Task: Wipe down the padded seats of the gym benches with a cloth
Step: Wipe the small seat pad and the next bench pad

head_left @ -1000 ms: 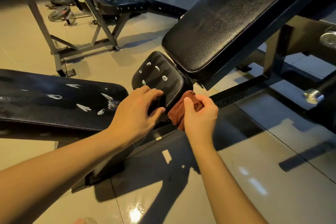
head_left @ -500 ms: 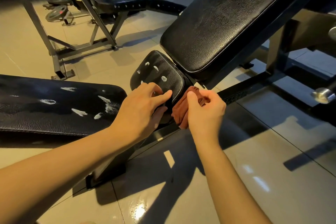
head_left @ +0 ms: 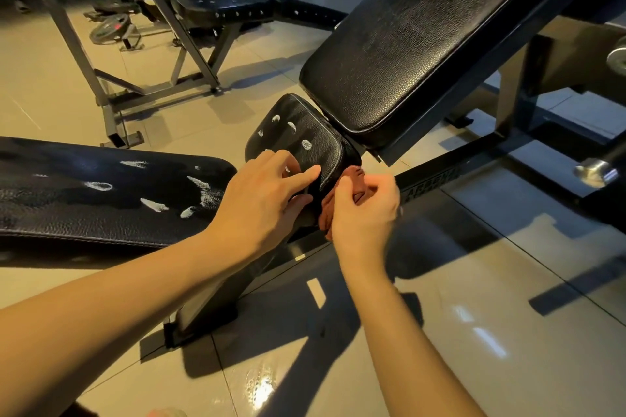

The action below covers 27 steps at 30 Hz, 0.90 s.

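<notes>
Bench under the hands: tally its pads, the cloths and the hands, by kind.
Pads: 2, seat pad and back pad
Cloths: 1, brown cloth
Hands: 2, left hand and right hand
Total: 5

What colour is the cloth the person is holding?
Rust brown; the cloth shows best in the head view, bunched in the right hand.
</notes>
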{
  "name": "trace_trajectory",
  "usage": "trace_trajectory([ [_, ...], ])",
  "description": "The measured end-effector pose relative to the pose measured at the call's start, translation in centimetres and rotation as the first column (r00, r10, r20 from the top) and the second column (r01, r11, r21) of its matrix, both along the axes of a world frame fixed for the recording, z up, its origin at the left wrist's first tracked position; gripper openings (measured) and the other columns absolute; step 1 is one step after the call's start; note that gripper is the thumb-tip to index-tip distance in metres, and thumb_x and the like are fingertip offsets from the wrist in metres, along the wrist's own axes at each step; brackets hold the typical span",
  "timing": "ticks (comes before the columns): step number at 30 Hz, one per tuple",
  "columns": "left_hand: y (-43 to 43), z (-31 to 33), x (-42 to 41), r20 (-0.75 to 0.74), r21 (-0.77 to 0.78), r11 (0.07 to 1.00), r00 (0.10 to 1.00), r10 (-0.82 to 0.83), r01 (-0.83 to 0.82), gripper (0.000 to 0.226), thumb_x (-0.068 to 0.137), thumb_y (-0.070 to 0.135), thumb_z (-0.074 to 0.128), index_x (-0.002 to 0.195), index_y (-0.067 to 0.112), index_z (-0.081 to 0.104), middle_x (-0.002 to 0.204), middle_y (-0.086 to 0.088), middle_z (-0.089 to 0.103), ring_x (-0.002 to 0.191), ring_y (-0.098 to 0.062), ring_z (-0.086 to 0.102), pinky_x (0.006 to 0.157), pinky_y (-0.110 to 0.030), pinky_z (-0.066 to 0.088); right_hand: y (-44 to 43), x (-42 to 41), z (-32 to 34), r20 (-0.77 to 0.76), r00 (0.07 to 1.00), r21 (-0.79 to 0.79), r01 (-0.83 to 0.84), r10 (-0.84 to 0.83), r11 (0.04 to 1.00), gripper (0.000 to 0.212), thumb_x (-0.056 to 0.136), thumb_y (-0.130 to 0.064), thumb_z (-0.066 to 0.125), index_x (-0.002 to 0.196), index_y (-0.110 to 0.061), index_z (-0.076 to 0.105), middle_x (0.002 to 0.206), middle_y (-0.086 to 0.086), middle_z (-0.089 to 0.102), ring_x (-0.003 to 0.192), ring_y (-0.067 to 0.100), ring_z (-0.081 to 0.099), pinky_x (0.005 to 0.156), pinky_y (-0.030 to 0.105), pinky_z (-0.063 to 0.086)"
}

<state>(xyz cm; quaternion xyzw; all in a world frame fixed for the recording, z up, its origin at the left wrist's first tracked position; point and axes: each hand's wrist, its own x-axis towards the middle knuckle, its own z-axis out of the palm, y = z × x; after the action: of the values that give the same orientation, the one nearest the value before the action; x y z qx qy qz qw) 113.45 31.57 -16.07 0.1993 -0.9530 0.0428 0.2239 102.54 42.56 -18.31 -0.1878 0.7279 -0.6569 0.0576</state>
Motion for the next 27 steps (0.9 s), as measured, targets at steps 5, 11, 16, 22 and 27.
trace_trajectory([
  [5,-0.1,-0.1,-0.1,-0.013,-0.029,1.0,1.0,-0.008,0.007,0.044,0.092,0.032,0.067,0.135,0.024,0.064,0.108,-0.004,0.06,0.092,-0.024,0.054,0.068,-0.044,0.05,0.4,0.4,-0.2,-0.06,0.997,0.027,-0.052,0.053,0.998,0.016,0.093,-0.022,0.068,0.09,-0.022,0.052,0.091,-0.009,0.055,0.087,0.002,0.056,0.065,0.008,0.046],
  [11,0.2,-0.2,-0.1,-0.027,0.025,1.0,1.0,0.012,-0.011,0.045,0.093,0.035,0.06,0.137,0.026,0.063,0.11,-0.004,0.06,0.096,-0.024,0.055,0.072,-0.046,0.053,0.6,-0.8,0.6,-0.218,0.976,0.06,-0.013,0.026,0.998,0.017,0.095,-0.015,0.066,0.091,-0.018,0.05,0.094,-0.009,0.048,0.091,-0.026,0.042,0.069,-0.003,0.035],
  [16,0.1,-0.3,-0.2,-0.021,0.022,1.0,1.0,0.015,-0.014,0.045,0.093,0.037,0.057,0.137,0.027,0.062,0.108,0.0,0.059,0.093,-0.02,0.053,0.071,-0.042,0.052,0.8,0.0,-0.5,-0.262,0.961,0.102,-0.065,0.09,0.993,0.013,0.095,-0.019,0.066,0.092,-0.019,0.052,0.09,-0.017,0.045,0.088,-0.017,0.048,0.068,0.001,0.04],
  [22,-0.1,-0.4,-0.2,-0.029,0.035,0.999,1.0,0.012,-0.011,0.045,0.094,0.038,0.057,0.137,0.028,0.062,0.109,0.0,0.059,0.093,-0.02,0.053,0.07,-0.042,0.052,0.6,-0.6,0.2,-0.279,0.959,0.079,-0.037,0.057,0.996,0.016,0.093,-0.016,0.066,0.091,-0.017,0.051,0.089,-0.012,0.046,0.084,-0.015,0.048,0.068,0.002,0.039],
  [27,0.0,-0.2,-0.2,-0.025,0.024,1.0,1.0,0.004,-0.003,0.044,0.093,0.036,0.059,0.136,0.027,0.063,0.107,0.0,0.06,0.092,-0.02,0.054,0.07,-0.042,0.053,0.5,-1.0,-0.6,-0.275,0.96,0.107,-0.028,0.056,0.994,0.014,0.093,-0.018,0.066,0.089,-0.019,0.052,0.088,-0.017,0.045,0.085,-0.015,0.048,0.063,0.01,0.038],
])
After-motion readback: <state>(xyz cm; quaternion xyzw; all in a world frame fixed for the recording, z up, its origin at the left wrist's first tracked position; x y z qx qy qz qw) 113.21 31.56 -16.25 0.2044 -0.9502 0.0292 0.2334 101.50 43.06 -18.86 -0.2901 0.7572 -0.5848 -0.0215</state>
